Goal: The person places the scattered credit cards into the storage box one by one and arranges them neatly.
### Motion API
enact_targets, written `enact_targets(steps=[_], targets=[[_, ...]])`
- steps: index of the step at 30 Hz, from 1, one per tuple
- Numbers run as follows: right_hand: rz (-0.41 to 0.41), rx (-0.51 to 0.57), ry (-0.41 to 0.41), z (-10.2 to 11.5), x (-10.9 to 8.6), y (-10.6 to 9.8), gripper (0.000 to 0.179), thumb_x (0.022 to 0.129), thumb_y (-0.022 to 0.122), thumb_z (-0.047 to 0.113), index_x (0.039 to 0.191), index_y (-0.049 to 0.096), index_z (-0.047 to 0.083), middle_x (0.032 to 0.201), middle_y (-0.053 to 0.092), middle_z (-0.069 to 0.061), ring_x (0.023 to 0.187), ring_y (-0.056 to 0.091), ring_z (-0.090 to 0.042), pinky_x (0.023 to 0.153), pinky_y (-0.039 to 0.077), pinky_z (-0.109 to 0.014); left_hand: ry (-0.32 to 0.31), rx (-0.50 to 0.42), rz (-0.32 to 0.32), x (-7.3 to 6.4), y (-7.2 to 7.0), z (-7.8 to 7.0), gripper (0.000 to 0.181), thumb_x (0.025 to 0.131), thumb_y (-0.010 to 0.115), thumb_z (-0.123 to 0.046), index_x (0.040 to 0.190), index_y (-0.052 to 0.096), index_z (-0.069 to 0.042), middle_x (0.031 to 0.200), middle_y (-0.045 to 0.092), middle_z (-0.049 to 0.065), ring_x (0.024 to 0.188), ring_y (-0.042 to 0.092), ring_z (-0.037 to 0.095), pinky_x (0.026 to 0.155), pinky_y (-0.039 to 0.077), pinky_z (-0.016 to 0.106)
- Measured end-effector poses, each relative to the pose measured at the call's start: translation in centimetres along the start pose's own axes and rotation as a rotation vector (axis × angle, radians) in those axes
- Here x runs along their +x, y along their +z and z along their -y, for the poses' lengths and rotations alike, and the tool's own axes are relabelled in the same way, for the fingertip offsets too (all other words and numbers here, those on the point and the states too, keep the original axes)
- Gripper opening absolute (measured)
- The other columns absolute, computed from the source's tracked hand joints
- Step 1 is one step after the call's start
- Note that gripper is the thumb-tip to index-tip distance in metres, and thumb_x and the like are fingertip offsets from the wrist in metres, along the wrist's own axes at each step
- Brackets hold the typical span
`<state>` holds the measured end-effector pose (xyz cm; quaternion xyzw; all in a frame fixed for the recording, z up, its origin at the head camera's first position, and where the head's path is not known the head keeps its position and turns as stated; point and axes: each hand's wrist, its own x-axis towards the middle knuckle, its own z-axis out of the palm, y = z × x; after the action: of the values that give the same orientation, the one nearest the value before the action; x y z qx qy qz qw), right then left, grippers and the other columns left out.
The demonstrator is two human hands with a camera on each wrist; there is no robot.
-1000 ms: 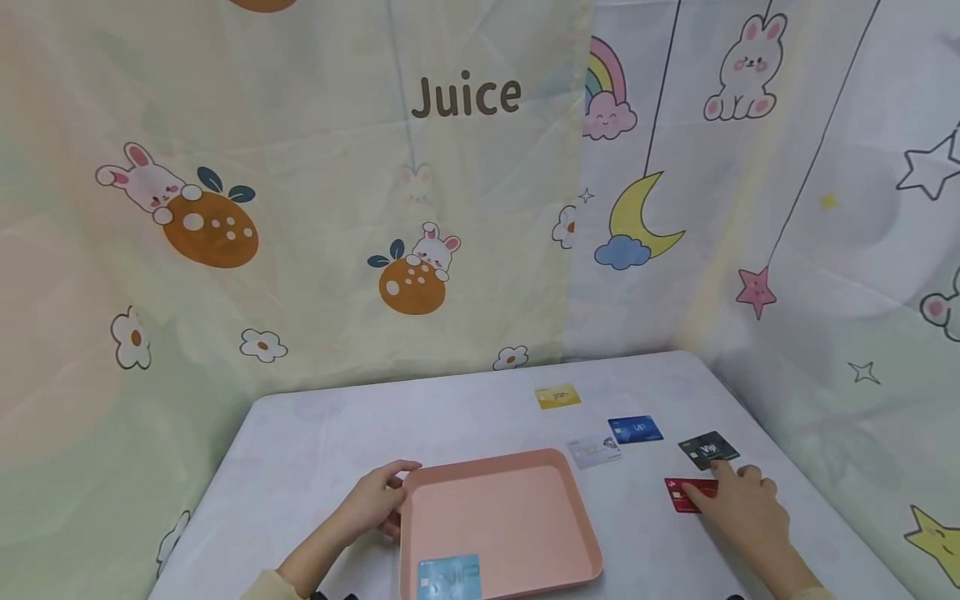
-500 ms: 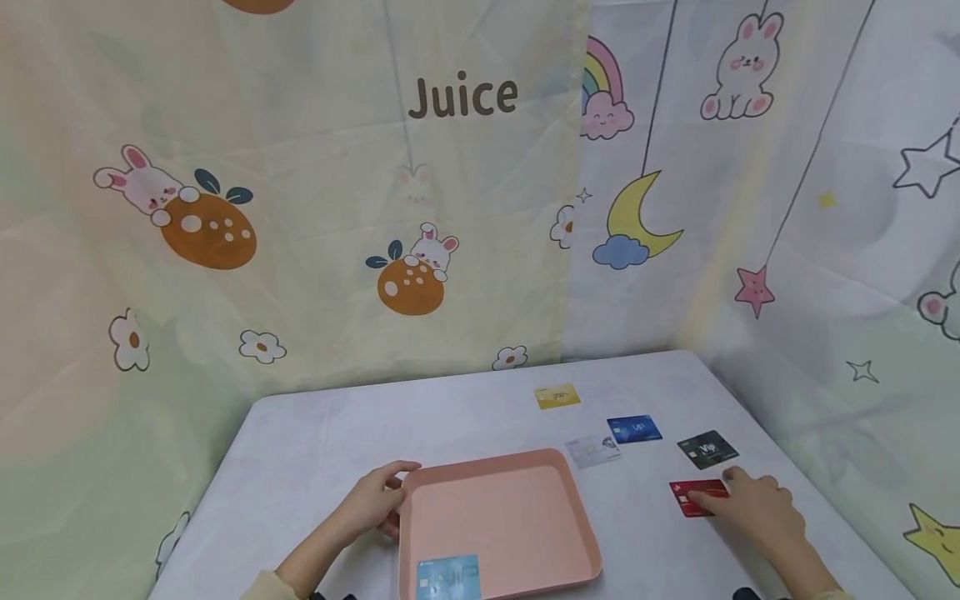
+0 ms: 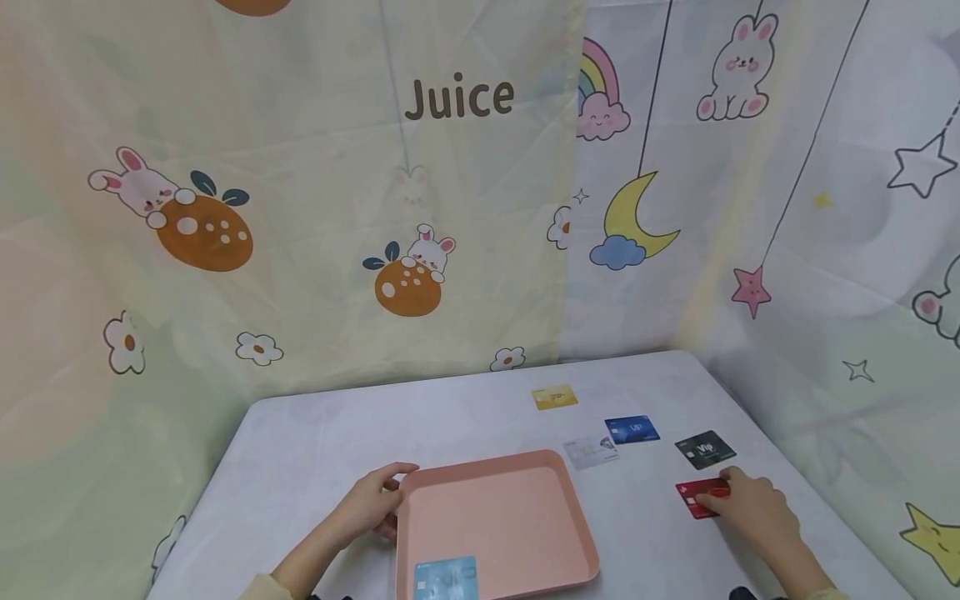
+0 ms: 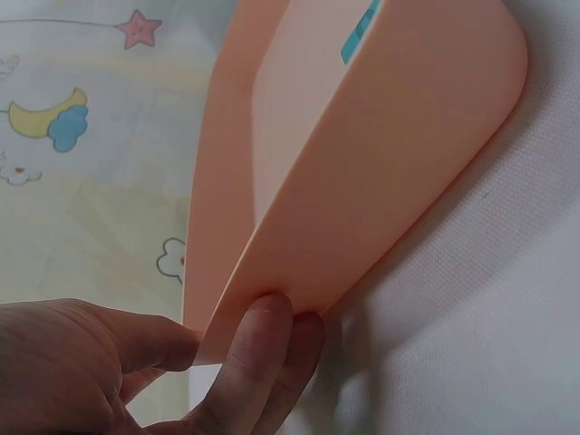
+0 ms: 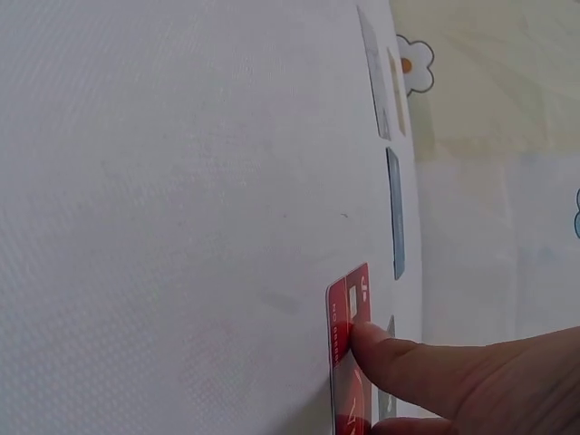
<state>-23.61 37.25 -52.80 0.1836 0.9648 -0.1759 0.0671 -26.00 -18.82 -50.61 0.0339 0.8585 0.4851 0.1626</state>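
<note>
My left hand (image 3: 369, 504) grips the far left corner of a pink rectangular tray (image 3: 498, 521). In the left wrist view, fingertips (image 4: 265, 313) press on the tray's outer wall. A light blue card (image 3: 447, 578) lies inside the tray at its near left. To the right of the tray, my right hand (image 3: 759, 510) pinches a red card (image 3: 687, 490), thumb on its face and a finger at its far edge. The right wrist view shows the thumb (image 5: 385, 349) on the red card; the other fingers are mostly hidden.
Beyond the red card lies a black Vip card (image 3: 705, 450). Farther back are a blue card (image 3: 632, 429), a whitish card (image 3: 590, 452) close to the tray's far right corner, and a yellow card (image 3: 555, 397). Printed cloth (image 3: 315, 208) hangs behind the white-covered table (image 3: 322, 425).
My right hand has drawn the red card a little right and toward me, away from the black card, and turned it slightly. The left hand and tray stay put.
</note>
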Motion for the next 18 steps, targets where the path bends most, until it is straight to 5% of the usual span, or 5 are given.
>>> enact_targets(steps=[18], targets=[[0.025, 0.092, -0.017, -0.87, 0.48, -0.59, 0.072, 0.084, 0.083, 0.026, 0.126, 0.045, -0.019, 0.104, 0.058, -0.041, 0.087, 0.057, -0.043, 0.078, 0.053, -0.053, 0.037, -0.015, 0.009, -0.28, 0.02, -0.23, 0.05, 0.096, 0.055, -0.002, 0.146, 0.054, -0.004, 0.113, 0.064, 0.021, 0.062, 0.071, 0.022, 0.051, 0.06, 0.037]])
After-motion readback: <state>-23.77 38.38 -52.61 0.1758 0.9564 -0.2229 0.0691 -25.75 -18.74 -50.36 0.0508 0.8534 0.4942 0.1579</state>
